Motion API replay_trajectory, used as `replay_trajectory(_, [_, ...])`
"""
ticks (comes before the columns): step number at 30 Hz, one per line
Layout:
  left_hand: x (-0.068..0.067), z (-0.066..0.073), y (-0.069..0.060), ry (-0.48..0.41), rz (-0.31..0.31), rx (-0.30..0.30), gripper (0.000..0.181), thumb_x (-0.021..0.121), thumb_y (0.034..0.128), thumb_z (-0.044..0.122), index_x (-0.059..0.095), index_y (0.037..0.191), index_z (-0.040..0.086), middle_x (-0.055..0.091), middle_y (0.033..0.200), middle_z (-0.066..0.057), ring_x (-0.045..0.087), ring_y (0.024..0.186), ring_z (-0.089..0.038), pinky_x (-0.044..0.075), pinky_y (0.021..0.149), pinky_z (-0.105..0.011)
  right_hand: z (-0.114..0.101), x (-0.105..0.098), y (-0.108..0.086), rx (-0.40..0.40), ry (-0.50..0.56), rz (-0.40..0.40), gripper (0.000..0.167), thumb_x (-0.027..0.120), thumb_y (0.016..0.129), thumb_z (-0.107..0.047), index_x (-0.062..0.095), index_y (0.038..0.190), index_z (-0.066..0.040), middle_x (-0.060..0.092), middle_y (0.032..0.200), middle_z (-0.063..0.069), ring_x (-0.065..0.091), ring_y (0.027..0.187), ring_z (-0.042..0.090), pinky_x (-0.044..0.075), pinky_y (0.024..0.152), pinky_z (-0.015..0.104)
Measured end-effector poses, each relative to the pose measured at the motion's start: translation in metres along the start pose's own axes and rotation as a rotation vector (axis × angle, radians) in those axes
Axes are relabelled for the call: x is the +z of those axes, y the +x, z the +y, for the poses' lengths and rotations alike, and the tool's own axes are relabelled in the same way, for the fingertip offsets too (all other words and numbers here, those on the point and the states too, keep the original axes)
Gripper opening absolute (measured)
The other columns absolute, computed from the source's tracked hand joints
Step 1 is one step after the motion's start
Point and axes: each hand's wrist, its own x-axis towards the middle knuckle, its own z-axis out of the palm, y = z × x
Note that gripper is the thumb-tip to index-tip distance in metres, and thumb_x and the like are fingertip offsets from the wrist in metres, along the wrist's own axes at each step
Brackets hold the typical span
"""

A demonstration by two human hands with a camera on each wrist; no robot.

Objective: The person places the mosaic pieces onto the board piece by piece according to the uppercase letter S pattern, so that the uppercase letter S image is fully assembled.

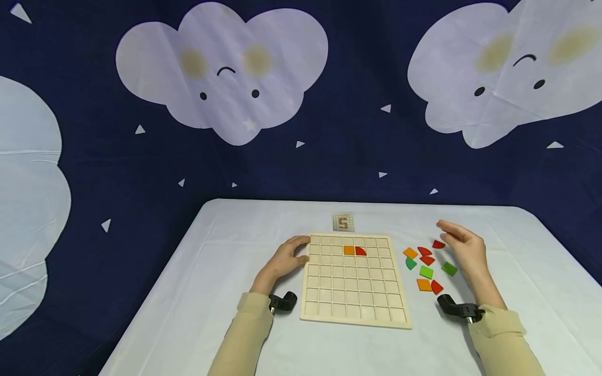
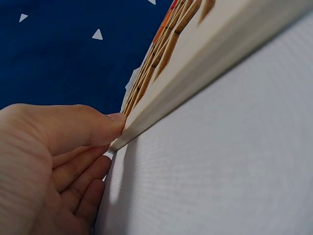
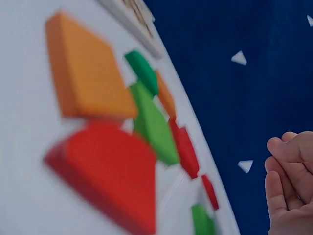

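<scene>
A pale wooden grid board lies on the table; an orange square and a red quarter-round piece sit side by side in its second row. The left hand rests its fingers and thumb against the board's left edge near the far corner; in the left wrist view, the thumb of that hand touches the rim. The right hand is held right of the loose pieces, fingers loosely bent, thumb close to the fingertips. No piece shows in it in the right wrist view.
Loose pieces lie right of the board: orange squares, green squares, a dark green quarter-round and several red pieces. Beyond the board's far edge lies a small patterned grid card. A dark blue cloth with clouds hangs behind the table.
</scene>
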Motion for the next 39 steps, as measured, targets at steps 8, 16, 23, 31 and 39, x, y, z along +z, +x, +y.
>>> replay_trajectory(8, [-0.001, 0.0, -0.002, 0.003, 0.0, -0.016, 0.053, 0.066, 0.0858, 0.008, 0.049, 0.135, 0.002, 0.046, 0.139, -0.01, 0.036, 0.133, -0.025, 0.027, 0.111, -0.039, 0.021, 0.002, -0.001, -0.041, -0.272, -0.019, 0.037, 0.052, 0.089, -0.002, 0.061, 0.124, -0.002, 0.061, 0.122, 0.016, 0.055, 0.1, 0.012, 0.043, 0.073, 0.01])
replay_trajectory(16, [-0.002, 0.001, -0.001, 0.0, 0.0, 0.002, 0.053, 0.066, 0.0853, 0.007, 0.049, 0.135, 0.001, 0.046, 0.139, -0.012, 0.036, 0.133, -0.027, 0.027, 0.11, -0.041, 0.03, 0.005, 0.0, -0.106, -0.375, -0.063, 0.036, 0.054, 0.089, 0.0, 0.06, 0.124, 0.001, 0.059, 0.12, 0.023, 0.049, 0.114, 0.045, 0.04, 0.092, 0.059])
replay_trajectory(23, [-0.001, 0.0, 0.0, -0.008, 0.004, 0.008, 0.052, 0.065, 0.0854, 0.006, 0.049, 0.135, 0.001, 0.046, 0.139, -0.012, 0.036, 0.132, -0.026, 0.028, 0.11, -0.04, 0.033, 0.005, -0.001, -0.152, -0.404, -0.026, 0.033, 0.056, 0.087, 0.003, 0.063, 0.119, 0.002, 0.061, 0.114, 0.025, 0.052, 0.11, 0.046, 0.041, 0.089, 0.06])
replay_trajectory(31, [0.0, 0.0, -0.001, -0.007, -0.003, -0.01, 0.052, 0.065, 0.0856, 0.006, 0.049, 0.135, 0.001, 0.046, 0.139, -0.011, 0.036, 0.133, -0.026, 0.027, 0.111, -0.04, 0.037, 0.007, -0.004, -0.185, -0.415, 0.013, 0.03, 0.066, 0.087, -0.007, 0.064, 0.115, 0.003, 0.064, 0.107, 0.024, 0.058, 0.098, 0.041, 0.045, 0.083, 0.054])
replay_trajectory(39, [-0.001, 0.001, -0.002, -0.013, 0.001, -0.002, 0.052, 0.065, 0.0855, 0.006, 0.049, 0.135, 0.0, 0.046, 0.139, -0.012, 0.036, 0.132, -0.028, 0.026, 0.111, -0.042, 0.037, 0.005, -0.005, -0.18, -0.457, 0.003, 0.033, 0.061, 0.087, -0.006, 0.062, 0.118, 0.004, 0.058, 0.116, 0.029, 0.05, 0.108, 0.048, 0.039, 0.09, 0.06])
